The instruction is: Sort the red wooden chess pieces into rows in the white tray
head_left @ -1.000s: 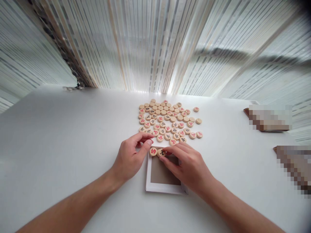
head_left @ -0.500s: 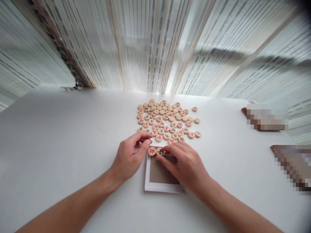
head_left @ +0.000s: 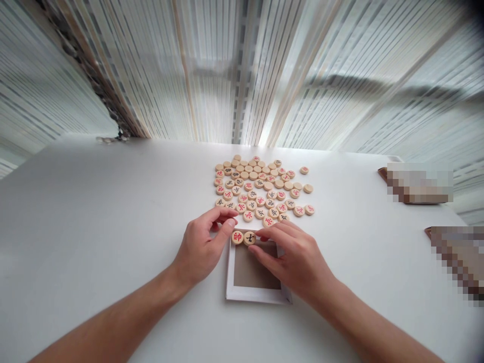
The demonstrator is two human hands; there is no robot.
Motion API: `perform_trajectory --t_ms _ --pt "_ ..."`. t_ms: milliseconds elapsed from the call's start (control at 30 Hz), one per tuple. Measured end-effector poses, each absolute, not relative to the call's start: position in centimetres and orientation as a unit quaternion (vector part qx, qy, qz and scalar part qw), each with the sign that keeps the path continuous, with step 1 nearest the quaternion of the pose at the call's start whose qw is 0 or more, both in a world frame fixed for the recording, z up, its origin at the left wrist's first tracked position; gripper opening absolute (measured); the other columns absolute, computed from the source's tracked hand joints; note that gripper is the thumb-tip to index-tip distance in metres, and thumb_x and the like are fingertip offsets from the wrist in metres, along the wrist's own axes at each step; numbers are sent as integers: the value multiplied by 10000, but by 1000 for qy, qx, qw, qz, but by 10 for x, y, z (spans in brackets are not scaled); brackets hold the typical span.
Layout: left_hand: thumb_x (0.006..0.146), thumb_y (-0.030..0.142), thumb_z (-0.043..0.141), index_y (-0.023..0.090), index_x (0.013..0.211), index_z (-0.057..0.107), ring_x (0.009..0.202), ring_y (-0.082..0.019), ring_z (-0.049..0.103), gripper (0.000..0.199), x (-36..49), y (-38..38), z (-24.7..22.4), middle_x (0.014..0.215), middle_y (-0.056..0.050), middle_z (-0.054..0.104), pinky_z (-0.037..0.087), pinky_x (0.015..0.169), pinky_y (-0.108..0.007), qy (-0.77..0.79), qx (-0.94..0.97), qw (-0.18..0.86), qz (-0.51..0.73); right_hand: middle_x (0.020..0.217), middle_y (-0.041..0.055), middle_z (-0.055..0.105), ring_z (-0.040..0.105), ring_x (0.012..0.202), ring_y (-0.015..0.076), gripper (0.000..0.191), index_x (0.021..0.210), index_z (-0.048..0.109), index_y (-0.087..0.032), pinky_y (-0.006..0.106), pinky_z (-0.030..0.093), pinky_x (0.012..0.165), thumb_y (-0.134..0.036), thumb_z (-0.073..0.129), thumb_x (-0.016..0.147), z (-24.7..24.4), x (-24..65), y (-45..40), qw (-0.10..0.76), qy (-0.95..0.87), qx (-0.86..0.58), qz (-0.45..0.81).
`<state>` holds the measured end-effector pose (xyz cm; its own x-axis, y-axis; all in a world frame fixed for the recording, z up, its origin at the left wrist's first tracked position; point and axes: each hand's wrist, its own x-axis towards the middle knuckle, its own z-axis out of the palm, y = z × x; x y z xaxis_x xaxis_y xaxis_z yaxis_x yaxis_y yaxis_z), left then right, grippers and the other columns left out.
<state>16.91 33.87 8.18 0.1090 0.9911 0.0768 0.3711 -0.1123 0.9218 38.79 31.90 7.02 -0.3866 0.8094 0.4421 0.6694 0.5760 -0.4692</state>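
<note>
At the far end of a white-rimmed box (head_left: 258, 294), we have a red-marked disc (head_left: 237, 237) and a black-marked disc (head_left: 249, 238) side by side; we hold our right hand (head_left: 298, 252) over the box's right side, thumb and forefinger parted at the edge of the black-marked disc, though we cannot tell whether they grip it; our left hand (head_left: 200, 244) is just beside the red-marked disc, fingers curled and thumb near their tips, and we cannot tell whether these press together; beyond the box, we see many wooden discs (head_left: 260, 200) spread over the white table (head_left: 113, 227), some marked in red or black, others plain; striped curtains (head_left: 212, 75) hang behind.
</note>
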Motion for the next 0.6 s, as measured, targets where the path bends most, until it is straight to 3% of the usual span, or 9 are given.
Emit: perform_trajectory --t_ms 600 --pt "986 366 600 193 1071 754 977 -244 752 246 170 339 82 997 -55 815 535 898 -362 541 629 397 392 773 44 705 614 724 208 89 882 707 -175 310 471 646 -187 734 965 71 383 318 341 -817 -447 128"
